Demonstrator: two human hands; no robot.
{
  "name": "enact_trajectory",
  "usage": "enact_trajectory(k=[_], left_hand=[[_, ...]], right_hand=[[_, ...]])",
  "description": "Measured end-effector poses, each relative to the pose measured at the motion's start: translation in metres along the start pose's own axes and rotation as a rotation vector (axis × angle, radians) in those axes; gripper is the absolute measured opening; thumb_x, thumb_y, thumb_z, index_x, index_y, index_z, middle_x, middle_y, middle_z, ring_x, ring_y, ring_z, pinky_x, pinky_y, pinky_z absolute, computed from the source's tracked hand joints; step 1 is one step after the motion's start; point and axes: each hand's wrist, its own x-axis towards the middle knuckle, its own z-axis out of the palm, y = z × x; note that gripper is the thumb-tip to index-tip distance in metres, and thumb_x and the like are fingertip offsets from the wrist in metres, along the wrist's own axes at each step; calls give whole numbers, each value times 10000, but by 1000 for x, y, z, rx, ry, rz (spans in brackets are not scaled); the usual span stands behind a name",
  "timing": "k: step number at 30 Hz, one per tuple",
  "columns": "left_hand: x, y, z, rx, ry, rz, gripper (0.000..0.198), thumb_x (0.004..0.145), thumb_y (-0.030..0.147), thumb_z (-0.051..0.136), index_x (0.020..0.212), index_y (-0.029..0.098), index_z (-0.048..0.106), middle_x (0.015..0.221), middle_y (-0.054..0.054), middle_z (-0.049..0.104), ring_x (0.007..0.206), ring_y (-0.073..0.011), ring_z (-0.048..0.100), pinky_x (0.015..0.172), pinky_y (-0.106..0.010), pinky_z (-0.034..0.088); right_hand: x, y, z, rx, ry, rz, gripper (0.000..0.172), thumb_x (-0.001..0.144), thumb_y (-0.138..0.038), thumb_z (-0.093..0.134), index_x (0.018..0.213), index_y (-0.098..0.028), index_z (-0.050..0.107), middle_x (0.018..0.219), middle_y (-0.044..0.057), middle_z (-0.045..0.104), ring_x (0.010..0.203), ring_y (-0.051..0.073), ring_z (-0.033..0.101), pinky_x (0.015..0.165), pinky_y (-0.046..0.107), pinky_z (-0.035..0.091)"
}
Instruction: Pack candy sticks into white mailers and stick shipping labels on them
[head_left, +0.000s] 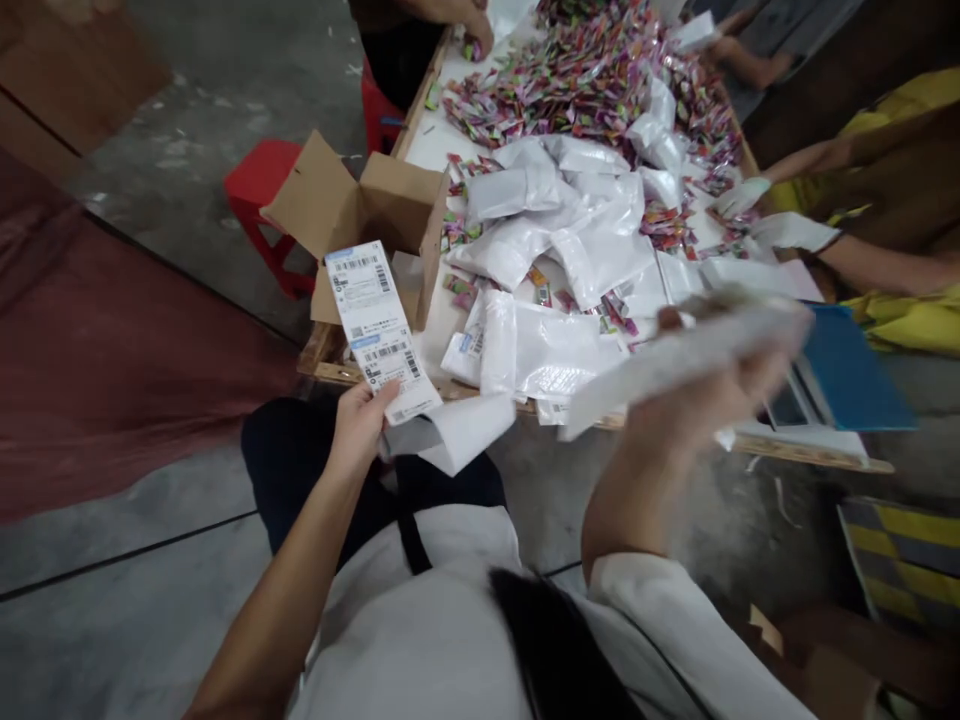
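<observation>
My left hand (358,425) pinches a strip of printed shipping labels (386,335) with barcodes, its lower end curling down over my lap. At the right, my right hand (709,395) is raised and grips a flat white packet (679,350); both are smeared by motion. Between my hands, white mailer bags (555,345) lie piled at the near side of the table, some overlapping. One of them bears a label (472,345). Just beyond the label strip stands an open cardboard box (390,215) with its flaps up.
Small colourful sachets (585,80) heap over the far table. A red stool (262,185) stands left of it. A blue folder (855,365) sits at the right edge. Co-workers' hands appear at the far left and right, including a gloved hand (795,232).
</observation>
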Motion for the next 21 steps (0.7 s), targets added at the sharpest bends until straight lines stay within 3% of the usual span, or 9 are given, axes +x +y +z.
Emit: enact_trajectory(k=[3,4,6,9,12,14,15,17,21], left_hand=[[3,-3,-8,19,-30,-4,482,505,430,900,845,122,752,754,-66,760,603,-201,684,502,-259,515],[3,-3,-10,29,-37,-5,484,518,433,899,862,125,755,774,-70,765,625,-215,696,517,-273,533],[0,-2,-13,48,-39,-15,475,544,432,893,889,134,759,789,-70,770,652,-236,710,528,-296,557],[-3,2,-14,56,-30,-31,443,563,417,888,885,140,761,798,-68,775,675,-246,720,542,-307,576],[-7,10,-8,60,-33,-51,398,559,367,895,857,140,761,795,-59,777,682,-237,720,556,-295,583],[-9,16,-3,77,-26,-66,373,549,314,901,841,133,755,753,-42,769,645,-218,706,525,-274,571],[-10,18,-1,81,-16,-70,368,542,286,902,838,128,751,738,-33,765,629,-208,699,514,-263,567],[-12,21,1,67,19,-70,378,516,239,903,839,122,746,737,-21,766,614,-190,691,504,-245,563],[-12,18,-2,20,57,-77,369,500,192,891,831,113,747,741,-20,770,612,-181,691,506,-235,570]], right_hand=[[22,59,29,-364,-348,34,224,844,-423,619,931,-229,549,1001,64,592,968,228,586,878,473,535],[19,77,39,-553,-474,62,271,844,-433,618,987,-208,572,1070,105,597,1054,270,571,928,525,506],[1,101,52,-891,-560,76,465,859,-452,607,1210,-151,561,1281,203,536,1252,367,473,1032,620,400],[-34,106,56,-1106,-561,7,704,873,-471,599,1448,-113,408,1504,257,358,1419,443,283,1120,682,228],[-48,93,53,-1022,-853,-115,626,906,-449,558,1450,-163,439,1510,204,411,1429,401,305,1166,648,172],[-37,92,44,-928,-1038,-124,572,915,-422,542,1429,-184,467,1477,177,475,1398,359,373,1175,617,200],[-25,94,34,-912,-1036,-97,572,915,-411,536,1435,-186,456,1471,171,485,1387,342,393,1173,602,222],[5,102,-4,-989,-849,12,601,904,-394,533,1453,-181,414,1475,171,480,1376,317,411,1161,567,271],[39,113,-120,-1318,-371,370,613,786,-308,618,1362,-158,473,1394,225,519,1327,409,439,1083,643,314]])
